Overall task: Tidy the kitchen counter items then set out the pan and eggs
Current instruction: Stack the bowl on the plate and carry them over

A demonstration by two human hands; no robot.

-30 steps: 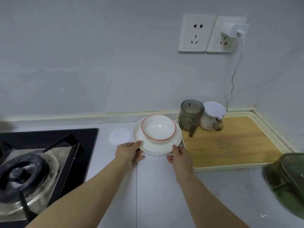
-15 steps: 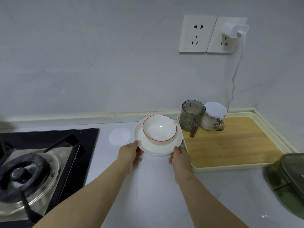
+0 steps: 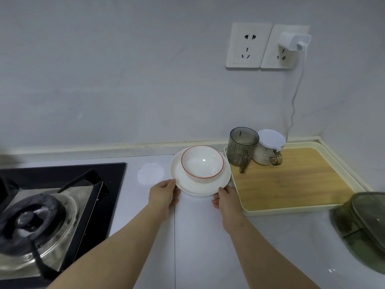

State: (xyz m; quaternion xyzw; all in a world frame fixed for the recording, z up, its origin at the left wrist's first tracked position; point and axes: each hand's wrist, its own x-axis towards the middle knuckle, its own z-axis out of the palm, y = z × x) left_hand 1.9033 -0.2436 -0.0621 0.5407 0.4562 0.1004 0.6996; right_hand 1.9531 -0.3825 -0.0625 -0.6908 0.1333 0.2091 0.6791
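A white plate (image 3: 185,183) sits on the counter near the back wall, with a red-rimmed white bowl (image 3: 202,163) standing in it. My left hand (image 3: 163,193) grips the plate's near-left rim. My right hand (image 3: 226,198) grips its near-right rim, close to the tray's left edge. No pan or eggs are in view.
A cream tray with a wooden board (image 3: 291,180) lies right of the plate, holding a smoky plastic mug (image 3: 241,149) and a lidded glass jar (image 3: 268,149). A gas hob (image 3: 48,207) fills the left. A green glass-lidded container (image 3: 366,226) is at the right edge. A charger cable (image 3: 294,97) hangs from the wall socket.
Both hands have pushed the plate with the bowl slightly farther back toward the wall. The grip is unchanged.
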